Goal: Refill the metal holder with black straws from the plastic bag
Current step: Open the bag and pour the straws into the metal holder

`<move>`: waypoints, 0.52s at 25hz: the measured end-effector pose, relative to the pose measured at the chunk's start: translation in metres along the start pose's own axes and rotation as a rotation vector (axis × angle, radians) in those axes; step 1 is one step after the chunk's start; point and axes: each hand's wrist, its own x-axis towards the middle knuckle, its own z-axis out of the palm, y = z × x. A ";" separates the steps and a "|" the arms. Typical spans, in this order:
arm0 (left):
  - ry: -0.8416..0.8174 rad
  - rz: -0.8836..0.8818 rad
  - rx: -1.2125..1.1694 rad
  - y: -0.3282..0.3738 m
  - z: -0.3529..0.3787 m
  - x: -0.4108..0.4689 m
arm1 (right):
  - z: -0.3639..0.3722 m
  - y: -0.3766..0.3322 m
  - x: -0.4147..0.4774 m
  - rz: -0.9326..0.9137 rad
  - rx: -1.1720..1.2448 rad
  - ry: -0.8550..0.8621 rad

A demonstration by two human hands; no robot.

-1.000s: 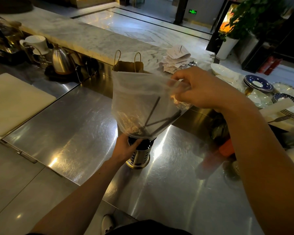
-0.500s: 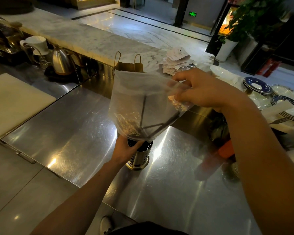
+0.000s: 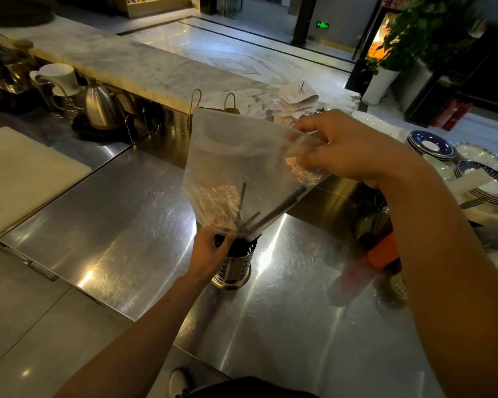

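A slotted metal holder (image 3: 235, 268) stands on the steel counter (image 3: 121, 225). Its mouth is dark with black straws. My left hand (image 3: 209, 254) grips the holder's rim together with the lower mouth of a clear plastic bag (image 3: 230, 162). The bag is upended over the holder. My right hand (image 3: 348, 147) pinches the bag's upper corner and holds it up and to the right. A few black straws (image 3: 242, 202) lie slanted inside the bag, pointing down at the holder.
A white cutting board (image 3: 20, 173) lies at the left. A kettle (image 3: 99, 106), a white mug (image 3: 59, 79) and a brown paper bag (image 3: 213, 107) stand behind. Stacked blue-rimmed plates (image 3: 431, 145) sit at the right, an orange object (image 3: 384, 251) below them.
The straws inside the bag have slid lower toward the holder and the bag has sagged a little. Both hands keep their grips.
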 end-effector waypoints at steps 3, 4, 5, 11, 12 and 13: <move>-0.005 0.042 -0.024 0.009 -0.001 -0.001 | 0.000 0.000 0.000 -0.001 -0.003 -0.002; -0.016 0.047 -0.037 0.012 -0.002 -0.001 | 0.000 0.000 0.000 0.000 -0.005 0.002; -0.023 0.050 -0.046 0.013 -0.002 -0.001 | 0.000 0.001 0.001 0.000 -0.003 0.006; 0.009 0.062 -0.065 0.017 -0.004 -0.003 | 0.000 -0.003 0.003 0.007 -0.005 -0.007; 0.008 0.062 -0.074 0.018 -0.004 -0.004 | 0.000 -0.003 0.004 0.006 -0.017 -0.001; 0.007 0.071 -0.079 0.019 -0.005 -0.005 | 0.000 -0.002 0.005 0.006 -0.042 0.013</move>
